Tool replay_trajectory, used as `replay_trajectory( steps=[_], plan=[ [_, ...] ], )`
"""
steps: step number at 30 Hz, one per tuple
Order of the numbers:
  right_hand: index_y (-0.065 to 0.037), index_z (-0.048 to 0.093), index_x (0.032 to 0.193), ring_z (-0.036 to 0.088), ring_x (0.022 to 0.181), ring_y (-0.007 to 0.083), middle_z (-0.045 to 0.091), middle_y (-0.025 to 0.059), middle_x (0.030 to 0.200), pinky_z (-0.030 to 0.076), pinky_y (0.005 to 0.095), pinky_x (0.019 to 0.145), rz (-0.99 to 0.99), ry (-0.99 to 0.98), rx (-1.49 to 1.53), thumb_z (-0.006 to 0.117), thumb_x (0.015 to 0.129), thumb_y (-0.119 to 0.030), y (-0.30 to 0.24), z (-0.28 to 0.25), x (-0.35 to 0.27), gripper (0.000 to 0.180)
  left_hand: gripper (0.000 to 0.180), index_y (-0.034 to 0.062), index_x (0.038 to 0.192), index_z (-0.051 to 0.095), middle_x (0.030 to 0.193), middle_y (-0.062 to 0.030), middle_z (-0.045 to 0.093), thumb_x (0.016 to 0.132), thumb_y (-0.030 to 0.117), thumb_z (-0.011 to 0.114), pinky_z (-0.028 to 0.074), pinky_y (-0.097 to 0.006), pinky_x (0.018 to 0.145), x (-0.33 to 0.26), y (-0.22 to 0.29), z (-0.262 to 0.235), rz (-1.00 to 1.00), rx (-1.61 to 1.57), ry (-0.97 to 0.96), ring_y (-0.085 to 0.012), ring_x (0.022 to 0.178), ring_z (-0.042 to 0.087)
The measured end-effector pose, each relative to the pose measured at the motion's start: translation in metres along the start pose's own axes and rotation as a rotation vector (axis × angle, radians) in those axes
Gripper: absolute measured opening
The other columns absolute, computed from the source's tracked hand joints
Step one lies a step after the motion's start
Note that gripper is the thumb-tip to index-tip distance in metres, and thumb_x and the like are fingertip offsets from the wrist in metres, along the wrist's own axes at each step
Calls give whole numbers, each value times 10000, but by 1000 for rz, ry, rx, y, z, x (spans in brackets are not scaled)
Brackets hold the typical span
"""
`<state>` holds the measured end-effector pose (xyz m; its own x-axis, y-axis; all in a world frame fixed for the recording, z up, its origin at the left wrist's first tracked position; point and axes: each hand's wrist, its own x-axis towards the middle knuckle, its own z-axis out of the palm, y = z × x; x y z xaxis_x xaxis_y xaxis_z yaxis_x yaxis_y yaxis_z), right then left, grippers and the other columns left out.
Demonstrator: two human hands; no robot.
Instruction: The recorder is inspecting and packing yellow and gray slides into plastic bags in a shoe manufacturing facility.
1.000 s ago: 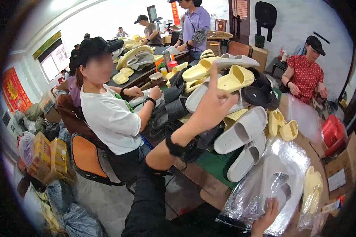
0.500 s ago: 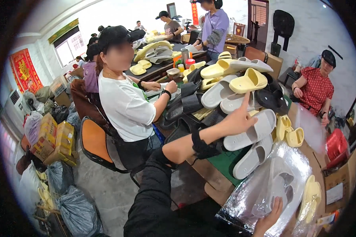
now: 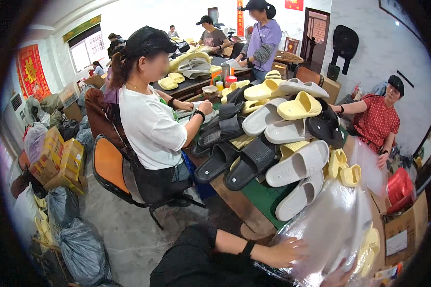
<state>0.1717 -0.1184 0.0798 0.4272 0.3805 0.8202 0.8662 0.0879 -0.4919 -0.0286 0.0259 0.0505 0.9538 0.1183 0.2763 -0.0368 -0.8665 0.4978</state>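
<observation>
My left hand (image 3: 288,252) lies with its fingers stretched out on a shiny clear plastic sheet or bag (image 3: 335,215) at the near right of the table. Low at the picture's edge, my right hand (image 3: 339,274) is against the same plastic; blur and glare leave its fingers unclear. Just beyond are a grey slide slipper (image 3: 299,196) and another grey one (image 3: 298,165) at the foot of a slipper pile. Beside the plastic on the right, pale yellow slippers (image 3: 368,251) sit partly under film.
Black slippers (image 3: 253,162) and a yellow slipper (image 3: 299,106) belong to the pile. A co-worker in white (image 3: 151,122) sits at left on an orange-backed chair (image 3: 111,162). Across the table a person in red (image 3: 376,117) reaches toward the pile. An open carton (image 3: 407,229) stands at right.
My left hand has come down from pointing at the pile onto the plastic. The grey slippers by my right hand no longer show. The person in red has stretched an arm to the pile.
</observation>
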Motion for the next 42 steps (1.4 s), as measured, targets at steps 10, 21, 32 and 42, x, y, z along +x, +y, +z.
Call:
replay_trajectory(
  steps=[10, 21, 32, 42],
  plan=[
    [-30, 362, 1374, 469, 1176, 350, 469, 184, 1326, 400, 424, 998, -283, -248, -498, 505, 896, -169, 53, -85, 96, 518, 719, 202, 1407, 327, 1488, -181, 177, 785, 404, 627, 56, -536, 1111, -6, -14, 56, -33, 42, 124, -374, 1390, 81],
    [-198, 445, 1348, 233, 1372, 228, 352, 36, 1447, 92, 432, 1148, -78, -775, -1393, 522, 816, -380, 207, -132, 53, 568, 704, 188, 1400, 341, 1489, -191, 167, 788, 378, 632, 38, -530, 1121, -9, -22, 58, 63, 48, 261, -368, 1393, 76],
    [-79, 411, 1337, 318, 1308, 304, 372, 138, 1406, 186, 422, 1105, 183, -749, -1327, 565, 775, -199, 128, -44, 102, 595, 676, 237, 1420, 304, 1499, -158, 171, 820, 385, 578, 71, -522, 1120, -3, -19, 64, 8, 56, 170, -350, 1393, 113],
    [29, 380, 1326, 395, 1250, 373, 390, 231, 1369, 271, 413, 1065, 651, -530, -1521, 604, 738, -35, 69, -89, 104, 633, 582, 217, 1383, 387, 1477, -173, 224, 851, 370, 567, 134, -541, 1090, 9, -6, 30, -43, 125, 20, -365, 1367, 184]
  ],
)
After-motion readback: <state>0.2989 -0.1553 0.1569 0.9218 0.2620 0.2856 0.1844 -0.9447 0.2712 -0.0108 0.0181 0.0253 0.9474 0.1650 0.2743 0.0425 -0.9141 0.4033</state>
